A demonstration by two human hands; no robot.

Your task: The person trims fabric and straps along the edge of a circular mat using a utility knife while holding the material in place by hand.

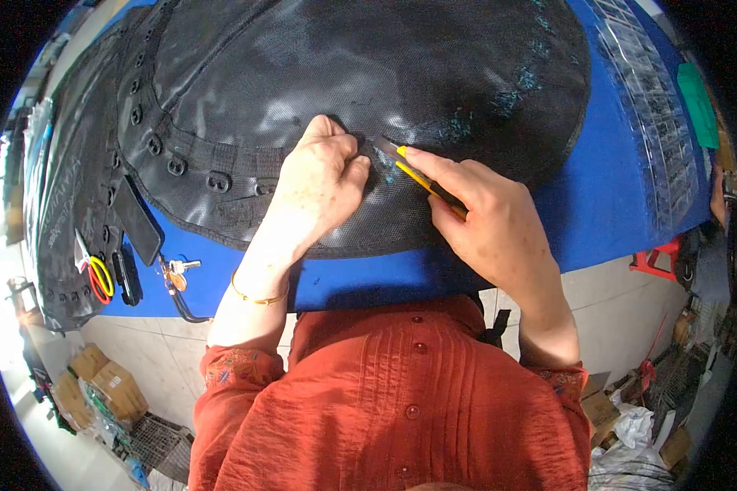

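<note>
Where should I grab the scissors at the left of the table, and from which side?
Probably by the red and yellow scissor handles, coming from the near side: the loops lie toward the person, while the blades point away. Watch the black object close on the handles' right.

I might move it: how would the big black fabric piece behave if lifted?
The black fabric piece would probably sag, since its surface ripples softly; its sheen suggests it may slide; the teal scraps on top could scatter.
</note>
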